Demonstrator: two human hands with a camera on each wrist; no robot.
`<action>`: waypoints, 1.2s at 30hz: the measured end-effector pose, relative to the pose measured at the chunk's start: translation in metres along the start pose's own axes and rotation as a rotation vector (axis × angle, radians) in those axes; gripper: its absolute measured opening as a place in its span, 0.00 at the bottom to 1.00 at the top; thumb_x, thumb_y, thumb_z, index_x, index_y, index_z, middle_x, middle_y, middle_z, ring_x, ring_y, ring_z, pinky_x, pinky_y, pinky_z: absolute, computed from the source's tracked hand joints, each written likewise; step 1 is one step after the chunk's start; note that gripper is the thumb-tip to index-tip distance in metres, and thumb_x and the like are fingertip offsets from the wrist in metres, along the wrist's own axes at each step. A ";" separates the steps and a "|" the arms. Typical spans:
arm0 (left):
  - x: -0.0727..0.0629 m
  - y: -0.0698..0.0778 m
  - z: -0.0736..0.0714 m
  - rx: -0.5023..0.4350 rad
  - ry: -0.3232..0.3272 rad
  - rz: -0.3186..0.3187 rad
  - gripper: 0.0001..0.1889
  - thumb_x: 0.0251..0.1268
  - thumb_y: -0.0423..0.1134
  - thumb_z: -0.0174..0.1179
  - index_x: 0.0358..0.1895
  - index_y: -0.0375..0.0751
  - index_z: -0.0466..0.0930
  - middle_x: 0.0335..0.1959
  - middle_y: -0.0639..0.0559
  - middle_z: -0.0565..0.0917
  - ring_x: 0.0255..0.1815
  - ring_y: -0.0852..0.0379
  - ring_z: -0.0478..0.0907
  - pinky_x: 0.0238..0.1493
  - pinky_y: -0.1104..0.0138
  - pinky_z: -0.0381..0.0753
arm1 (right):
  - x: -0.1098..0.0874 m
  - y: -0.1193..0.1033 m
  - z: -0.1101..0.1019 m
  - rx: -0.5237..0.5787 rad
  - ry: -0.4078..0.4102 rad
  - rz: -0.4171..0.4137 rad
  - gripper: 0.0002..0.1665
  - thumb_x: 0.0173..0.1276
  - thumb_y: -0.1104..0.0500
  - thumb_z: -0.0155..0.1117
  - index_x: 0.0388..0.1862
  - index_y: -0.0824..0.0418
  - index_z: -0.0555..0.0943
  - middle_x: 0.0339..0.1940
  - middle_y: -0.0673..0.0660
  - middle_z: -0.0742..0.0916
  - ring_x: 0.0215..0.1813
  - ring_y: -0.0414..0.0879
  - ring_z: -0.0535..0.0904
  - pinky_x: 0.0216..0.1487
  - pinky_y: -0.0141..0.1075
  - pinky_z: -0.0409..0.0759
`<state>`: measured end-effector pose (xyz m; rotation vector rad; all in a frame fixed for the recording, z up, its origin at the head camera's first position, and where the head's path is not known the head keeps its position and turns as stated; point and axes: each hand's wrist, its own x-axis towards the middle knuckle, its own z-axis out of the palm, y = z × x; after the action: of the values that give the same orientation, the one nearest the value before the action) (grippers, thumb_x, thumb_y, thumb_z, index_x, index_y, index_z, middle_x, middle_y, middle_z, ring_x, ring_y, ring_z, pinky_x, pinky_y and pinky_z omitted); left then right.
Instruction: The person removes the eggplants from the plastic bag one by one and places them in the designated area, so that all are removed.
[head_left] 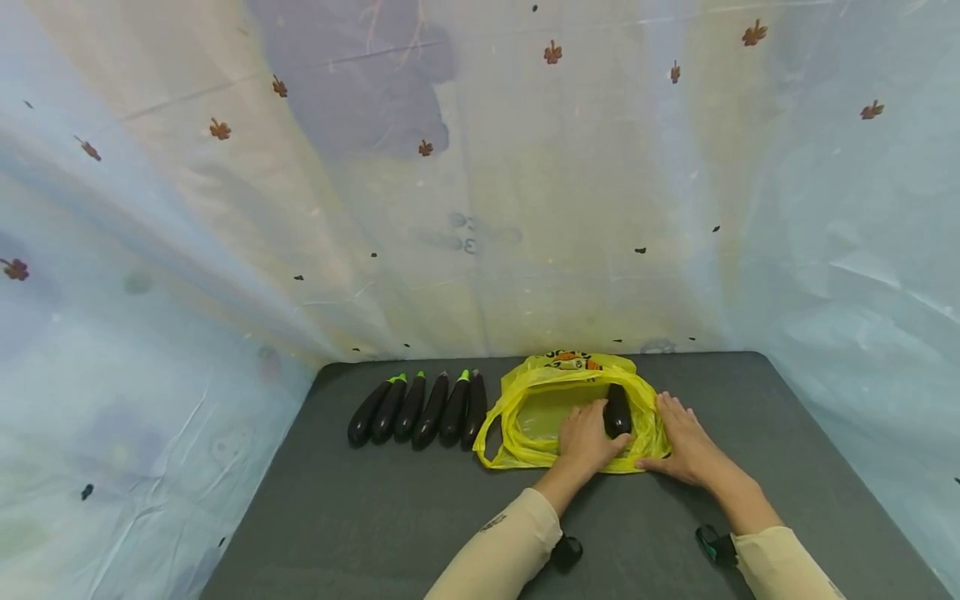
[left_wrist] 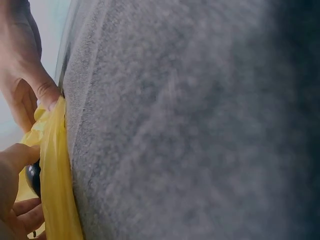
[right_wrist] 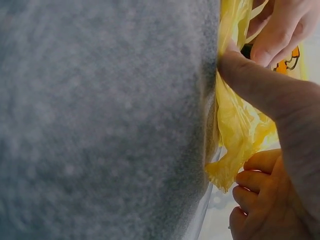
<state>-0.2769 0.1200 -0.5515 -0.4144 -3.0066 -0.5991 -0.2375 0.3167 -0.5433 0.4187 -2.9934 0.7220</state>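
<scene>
A yellow plastic bag [head_left: 525, 454] lies on its side with its mouth spread wide, facing the person. Inside its right part is a dark eggplant [head_left: 617, 408]. My left hand [head_left: 585, 437] reaches into the mouth and holds this eggplant between thumb and fingers; in the left wrist view the eggplant's dark end [left_wrist: 33, 177] shows between them. At the bag's right corner, my right hand [head_left: 690, 446] rests with fingers extended along the side and thumb pressing the front edge. The right wrist view shows that thumb [right_wrist: 250, 80] against the yellow plastic [right_wrist: 237, 120].
Left of the bag, several eggplants [head_left: 431, 408] lie side by side in a row, stem ends toward the back. The grey table [head_left: 375, 517] carries everything. A patterned plastic sheet [head_left: 480, 208] hangs behind and at both sides.
</scene>
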 end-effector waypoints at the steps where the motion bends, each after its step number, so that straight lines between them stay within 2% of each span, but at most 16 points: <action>1: -0.001 -0.001 -0.001 -0.005 0.000 0.002 0.37 0.68 0.66 0.70 0.75 0.56 0.77 0.66 0.61 0.84 0.66 0.55 0.80 0.66 0.61 0.80 | 0.000 0.000 0.000 0.000 -0.001 0.002 0.78 0.56 0.42 0.88 0.83 0.83 0.50 0.82 0.85 0.56 0.82 0.81 0.51 0.82 0.71 0.48; 7: -0.007 -0.006 -0.008 -0.083 -0.007 0.013 0.34 0.70 0.60 0.71 0.75 0.53 0.78 0.64 0.59 0.86 0.63 0.54 0.82 0.62 0.62 0.83 | -0.001 0.000 -0.001 -0.001 -0.002 0.006 0.78 0.56 0.42 0.88 0.83 0.83 0.50 0.82 0.85 0.56 0.82 0.81 0.51 0.82 0.70 0.48; 10: -0.009 -0.011 -0.010 -0.163 -0.018 0.014 0.33 0.70 0.56 0.71 0.75 0.51 0.78 0.65 0.56 0.85 0.63 0.54 0.83 0.60 0.61 0.84 | -0.001 0.000 -0.001 -0.004 -0.001 0.006 0.78 0.55 0.42 0.88 0.83 0.83 0.50 0.82 0.85 0.56 0.82 0.81 0.51 0.82 0.70 0.48; 17: -0.016 -0.022 -0.018 -0.380 -0.050 0.044 0.32 0.73 0.46 0.70 0.77 0.44 0.75 0.70 0.48 0.82 0.67 0.51 0.81 0.65 0.59 0.83 | 0.001 0.002 0.001 -0.023 -0.008 0.019 0.79 0.56 0.41 0.88 0.83 0.83 0.49 0.83 0.84 0.55 0.82 0.80 0.51 0.82 0.70 0.48; 23: -0.022 -0.031 -0.024 -0.522 -0.057 0.069 0.32 0.73 0.41 0.70 0.77 0.41 0.74 0.68 0.45 0.82 0.59 0.53 0.85 0.55 0.64 0.87 | 0.002 0.003 0.000 -0.018 -0.015 0.019 0.79 0.56 0.41 0.87 0.83 0.82 0.48 0.83 0.84 0.55 0.83 0.80 0.50 0.83 0.69 0.47; 28: -0.029 -0.038 -0.031 -0.579 -0.074 0.066 0.32 0.73 0.39 0.70 0.78 0.42 0.73 0.70 0.45 0.81 0.56 0.53 0.87 0.50 0.67 0.87 | 0.002 0.003 0.001 -0.023 -0.023 0.021 0.79 0.56 0.40 0.87 0.83 0.83 0.49 0.83 0.84 0.55 0.83 0.80 0.50 0.82 0.70 0.48; 36: -0.039 -0.051 -0.042 -0.604 -0.090 0.086 0.33 0.74 0.40 0.70 0.79 0.44 0.72 0.73 0.45 0.79 0.59 0.51 0.87 0.53 0.65 0.88 | 0.002 0.001 0.001 -0.025 -0.023 0.025 0.78 0.56 0.40 0.87 0.83 0.83 0.50 0.83 0.84 0.55 0.83 0.80 0.50 0.82 0.70 0.48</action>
<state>-0.2536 0.0489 -0.5355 -0.5989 -2.8068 -1.5147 -0.2393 0.3169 -0.5446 0.3922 -3.0309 0.6853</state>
